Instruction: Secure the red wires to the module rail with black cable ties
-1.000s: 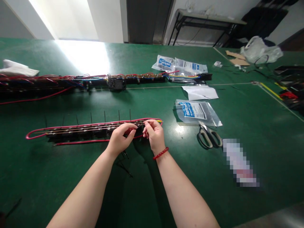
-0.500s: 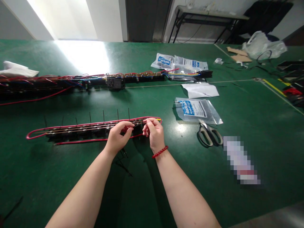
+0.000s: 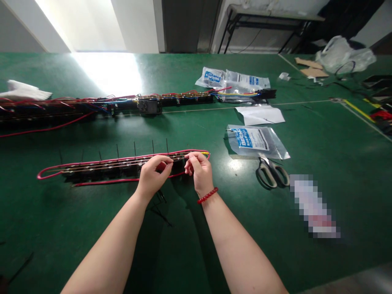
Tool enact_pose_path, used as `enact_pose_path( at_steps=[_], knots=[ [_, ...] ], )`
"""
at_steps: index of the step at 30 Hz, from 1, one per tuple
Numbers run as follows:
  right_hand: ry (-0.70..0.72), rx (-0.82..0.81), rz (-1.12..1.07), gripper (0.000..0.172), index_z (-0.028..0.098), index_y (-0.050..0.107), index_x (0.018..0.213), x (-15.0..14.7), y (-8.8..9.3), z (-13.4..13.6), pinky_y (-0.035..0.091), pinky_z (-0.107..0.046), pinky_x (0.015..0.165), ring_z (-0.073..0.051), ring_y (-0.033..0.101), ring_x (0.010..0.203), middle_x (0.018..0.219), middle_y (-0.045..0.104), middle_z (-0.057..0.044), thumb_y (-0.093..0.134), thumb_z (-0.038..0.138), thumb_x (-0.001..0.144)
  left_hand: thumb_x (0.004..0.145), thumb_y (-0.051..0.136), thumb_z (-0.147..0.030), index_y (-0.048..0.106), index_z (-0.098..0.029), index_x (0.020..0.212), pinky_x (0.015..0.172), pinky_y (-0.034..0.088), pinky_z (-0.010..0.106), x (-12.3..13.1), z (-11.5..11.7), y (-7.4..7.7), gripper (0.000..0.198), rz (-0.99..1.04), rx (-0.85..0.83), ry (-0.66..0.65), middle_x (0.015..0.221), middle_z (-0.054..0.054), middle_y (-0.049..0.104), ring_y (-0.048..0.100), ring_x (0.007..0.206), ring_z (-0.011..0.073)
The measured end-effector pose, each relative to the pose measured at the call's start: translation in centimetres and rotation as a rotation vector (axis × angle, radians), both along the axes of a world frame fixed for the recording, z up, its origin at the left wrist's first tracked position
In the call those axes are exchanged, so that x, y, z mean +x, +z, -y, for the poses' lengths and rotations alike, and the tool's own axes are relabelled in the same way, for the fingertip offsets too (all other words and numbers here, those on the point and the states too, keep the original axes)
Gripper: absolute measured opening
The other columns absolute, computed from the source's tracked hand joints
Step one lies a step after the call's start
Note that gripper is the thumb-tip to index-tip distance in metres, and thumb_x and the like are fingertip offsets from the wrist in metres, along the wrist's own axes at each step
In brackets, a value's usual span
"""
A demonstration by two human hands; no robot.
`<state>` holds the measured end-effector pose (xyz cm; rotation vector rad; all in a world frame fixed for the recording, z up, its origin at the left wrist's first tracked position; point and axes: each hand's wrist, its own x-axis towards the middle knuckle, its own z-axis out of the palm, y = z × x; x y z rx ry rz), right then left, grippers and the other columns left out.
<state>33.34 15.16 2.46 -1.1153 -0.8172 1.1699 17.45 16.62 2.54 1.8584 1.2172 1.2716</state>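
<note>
A long black strip assembly [image 3: 101, 173] with copper-coloured wires lies on the green table, a red cable [image 3: 50, 175] looping around its left end. Several black cable ties [image 3: 134, 149] stand up along its far side. Over its right part, my left hand [image 3: 154, 173] is closed, thumb and forefinger pinched on a thin dark strand that looks like a cable tie. My right hand [image 3: 199, 169], with a red bead bracelet [image 3: 208, 196], pinches at the same strand just to the right, beside a yellow-ended wire [image 3: 204, 153]. The fingertips hide most of the strand.
Loose black ties [image 3: 161, 214] lie below my left wrist. To the right are scissors [image 3: 272, 173], a labelled plastic bag [image 3: 259, 143] and a white paper [image 3: 260, 115]. A longer wired assembly [image 3: 128, 105] stretches behind, with more bags [image 3: 248, 81] at its right end.
The view has shifted slightly, so things on the table appear a little displaced. Both hands keep their pinch at the same place on the strip.
</note>
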Motion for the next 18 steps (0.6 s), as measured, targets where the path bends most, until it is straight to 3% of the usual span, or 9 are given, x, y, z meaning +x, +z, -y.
enact_pose_path(
  at_steps=[10, 18],
  knots=[
    [0.168, 0.004, 0.123, 0.020, 0.020, 0.073, 0.086, -0.18, 0.25, 0.33, 0.045, -0.023, 0.056, -0.009, 0.052, 0.057, 0.065, 0.060, 0.003, 0.066, 0.039, 0.082, 0.085, 0.064, -0.022, 0.067, -0.019, 0.088, 0.057, 0.050, 0.020, -0.19, -0.29, -0.26, 0.005, 0.022, -0.015, -0.002, 0.085, 0.001, 0.067, 0.060, 0.060, 0.0074],
    [0.172, 0.011, 0.144, 0.020, 0.020, 0.072, 0.086, -0.25, 0.04, 0.20, 0.045, -0.022, 0.055, -0.009, 0.053, 0.057, 0.069, 0.061, 0.002, 0.065, 0.039, 0.082, 0.083, 0.064, -0.018, 0.067, -0.019, 0.084, 0.057, 0.049, 0.018, -0.10, -0.30, 0.07, 0.003, -0.025, 0.049, -0.024, 0.084, 0.000, 0.066, 0.057, 0.062, 0.0071]
  ],
)
